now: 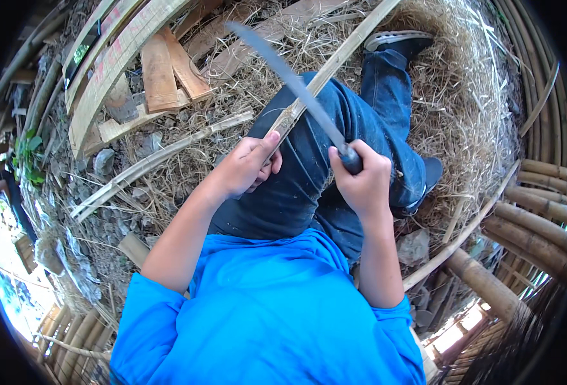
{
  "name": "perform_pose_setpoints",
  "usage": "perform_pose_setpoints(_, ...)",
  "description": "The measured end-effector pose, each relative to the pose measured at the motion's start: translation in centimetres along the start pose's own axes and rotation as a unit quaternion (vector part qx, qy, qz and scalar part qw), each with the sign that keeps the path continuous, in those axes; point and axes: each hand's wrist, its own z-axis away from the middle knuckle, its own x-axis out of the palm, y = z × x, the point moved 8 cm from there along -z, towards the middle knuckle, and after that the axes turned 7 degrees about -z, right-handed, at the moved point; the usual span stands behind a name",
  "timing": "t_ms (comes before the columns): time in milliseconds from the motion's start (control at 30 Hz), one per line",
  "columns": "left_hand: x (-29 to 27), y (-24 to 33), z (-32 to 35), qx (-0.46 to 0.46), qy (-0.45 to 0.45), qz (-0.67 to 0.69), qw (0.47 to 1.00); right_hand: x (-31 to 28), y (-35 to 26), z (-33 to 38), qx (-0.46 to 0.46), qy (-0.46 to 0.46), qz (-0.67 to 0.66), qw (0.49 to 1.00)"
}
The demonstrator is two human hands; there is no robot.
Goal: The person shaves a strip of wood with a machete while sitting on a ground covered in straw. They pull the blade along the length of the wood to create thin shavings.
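Two hands work close together over your lap: your left hand (248, 168) grips the near end of a long bamboo strip (335, 63), thumb laid along it, and your right hand (360, 179) is clenched around the dark handle of a long knife (290, 80). The strip runs from your left hand up and to the right, across your knee in blue jeans (367, 115), and leaves the top edge of the view. The blade rises from your right fist up and to the left, crossing the strip just above your left thumb, its edge lying against the strip there. Its tip ends over the straw (463, 96) near some flat boards (168, 74). Left of your left arm lies another split strip (161, 157) on stony ground. Thick bamboo poles (534, 218) close in on the right, well apart from your right elbow. Open room lies ahead, over the straw between your shoes.
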Motion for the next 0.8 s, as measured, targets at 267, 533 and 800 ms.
perform_pose_setpoints(267, -0.1, -0.1, 0.4, -0.005, 0.031, -0.031, 0.999, 0.7, -1.4, -6.7, -0.018, -0.052, 0.256, 0.965)
perform_pose_setpoints(533, -0.3, 0.7, 0.1, 0.042, 0.079, -0.05, 0.995, 0.1, 0.0, -10.0, -0.046, -0.043, 0.309, 0.949)
perform_pose_setpoints(800, -0.4, 0.7, -0.1, 0.022, 0.065, -0.024, 0.997, -1.1, 1.2, -12.4, -0.031, -0.03, 0.344, 0.938)
